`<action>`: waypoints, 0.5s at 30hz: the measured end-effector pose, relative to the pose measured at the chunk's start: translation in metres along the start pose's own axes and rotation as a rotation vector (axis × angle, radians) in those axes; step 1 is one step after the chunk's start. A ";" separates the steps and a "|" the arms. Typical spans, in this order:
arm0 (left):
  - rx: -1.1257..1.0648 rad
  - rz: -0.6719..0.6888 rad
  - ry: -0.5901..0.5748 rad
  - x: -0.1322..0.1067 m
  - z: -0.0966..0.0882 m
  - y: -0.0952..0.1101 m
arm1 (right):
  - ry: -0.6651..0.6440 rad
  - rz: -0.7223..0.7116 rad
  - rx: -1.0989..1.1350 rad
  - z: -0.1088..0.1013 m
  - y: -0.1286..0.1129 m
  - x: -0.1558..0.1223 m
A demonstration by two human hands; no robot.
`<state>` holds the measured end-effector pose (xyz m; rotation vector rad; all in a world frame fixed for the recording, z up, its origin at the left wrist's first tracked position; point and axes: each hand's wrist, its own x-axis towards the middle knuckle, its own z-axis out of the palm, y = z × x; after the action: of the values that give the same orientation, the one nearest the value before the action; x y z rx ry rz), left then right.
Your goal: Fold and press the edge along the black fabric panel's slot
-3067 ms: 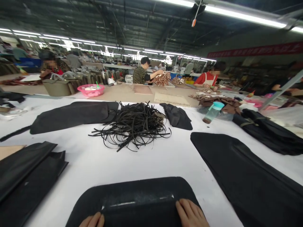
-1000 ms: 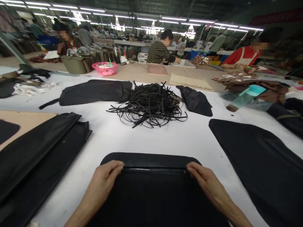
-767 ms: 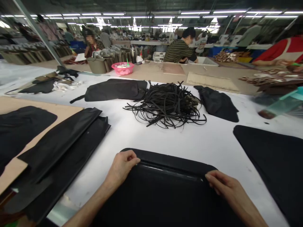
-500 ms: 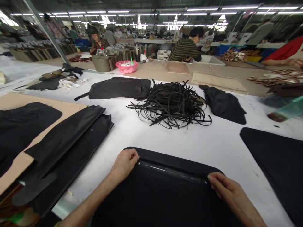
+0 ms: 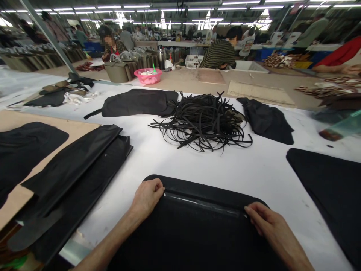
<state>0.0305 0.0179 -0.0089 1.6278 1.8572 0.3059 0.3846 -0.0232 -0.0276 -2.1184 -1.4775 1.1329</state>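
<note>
A large black panel (image 5: 203, 241) with rounded far corners lies in front of me on the white tabletop. Across its far part runs a thin raised line, a fold or a narrow strip; I cannot tell which. A shiny streak (image 5: 194, 202) lies just on my side of that line. My left hand (image 5: 149, 195) is closed in a pinch at the line's left end, by the panel's far left corner. At the right end my right hand (image 5: 262, 218) pinches too, thumb and forefinger together. What exactly lies between the fingertips is mostly hidden.
Beyond the panel lies a tangled heap of black strips (image 5: 208, 120), with black pieces (image 5: 138, 103) beside it. More black sheets (image 5: 81, 162) are at left, and another black panel (image 5: 329, 180) at right. A pink basin (image 5: 148, 77) and co-workers are farther back.
The view has shifted slightly. Both hands keep their pinches at the two ends of the line, and the right fingertips have moved a little. The panel looks much the same.
</note>
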 end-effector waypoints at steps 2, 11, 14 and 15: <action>0.022 0.003 -0.005 0.000 0.001 0.000 | 0.000 0.001 0.006 0.000 0.000 0.000; 0.145 0.029 -0.046 0.003 0.003 -0.003 | 0.045 0.005 0.096 0.001 -0.010 -0.003; 0.221 0.034 -0.053 0.000 0.000 0.002 | 0.045 -0.011 0.117 0.002 -0.008 -0.002; 0.273 0.037 -0.054 -0.002 0.000 0.005 | 0.047 -0.013 0.116 0.003 -0.007 -0.002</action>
<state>0.0346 0.0166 -0.0056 1.8332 1.8934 0.0226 0.3779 -0.0224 -0.0242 -2.0402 -1.3682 1.1277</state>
